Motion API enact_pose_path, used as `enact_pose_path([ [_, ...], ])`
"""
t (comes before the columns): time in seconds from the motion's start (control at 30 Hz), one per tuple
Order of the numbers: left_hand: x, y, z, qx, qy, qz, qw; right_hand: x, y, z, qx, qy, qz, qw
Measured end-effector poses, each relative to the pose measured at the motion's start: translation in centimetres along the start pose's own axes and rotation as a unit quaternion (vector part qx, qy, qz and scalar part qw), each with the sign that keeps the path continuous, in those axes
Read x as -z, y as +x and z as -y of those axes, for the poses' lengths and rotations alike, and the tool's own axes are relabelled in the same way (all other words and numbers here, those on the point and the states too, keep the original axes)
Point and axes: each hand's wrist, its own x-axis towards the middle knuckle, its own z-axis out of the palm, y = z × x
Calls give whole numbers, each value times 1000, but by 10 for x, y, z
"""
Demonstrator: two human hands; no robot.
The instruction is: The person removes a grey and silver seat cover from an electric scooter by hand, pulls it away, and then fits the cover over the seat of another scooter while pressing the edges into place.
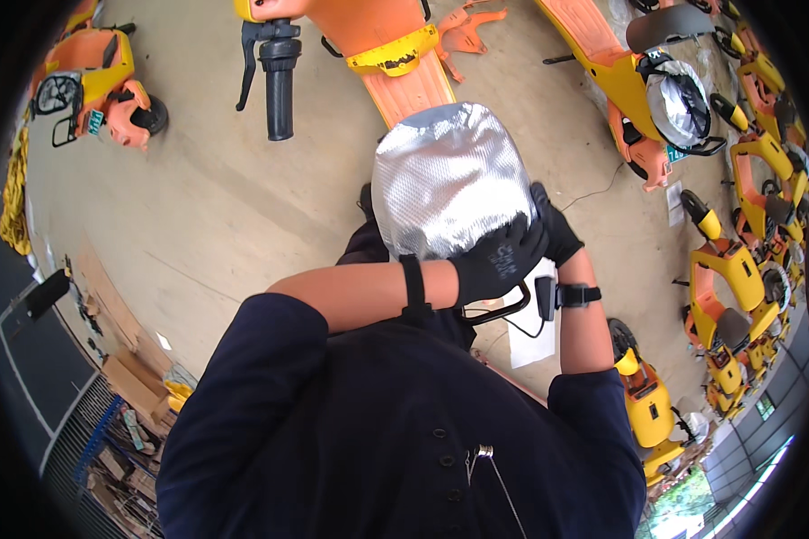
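A silver, foil-like seat cover (449,180) is stretched over the seat of an orange and yellow scooter (413,90) right in front of me. My left hand (503,259), in a black glove, reaches across to the cover's near right corner, its fingers bent onto the foil edge. Beside it my right hand (557,229), also gloved in black, grips the right edge of the cover; its fingertips are partly hidden. Just below my hands shows the black rear rack (503,310) of the scooter.
The scooter's black handlebar grip (280,99) sticks out ahead on the left. Another scooter (81,76) stands at far left, and one with a silver-covered part (679,103) at far right. Several yellow scooters line the right side. Flattened cardboard (135,377) lies at left.
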Motion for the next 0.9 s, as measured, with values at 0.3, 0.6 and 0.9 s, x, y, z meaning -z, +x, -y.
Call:
enact_pose_path([
  [0.3, -49, -62, 127, 292, -411, -284, 816, 45, 16, -64, 34, -116, -122, 985],
  [0.6, -94, -44, 218, 300, -257, -212, 894, 52, 37, -91, 60, -191, -192, 961],
  [0.9, -72, -39, 192, 457, -327, 0, 827, 87, 48, -139, 180, -445, -327, 814],
])
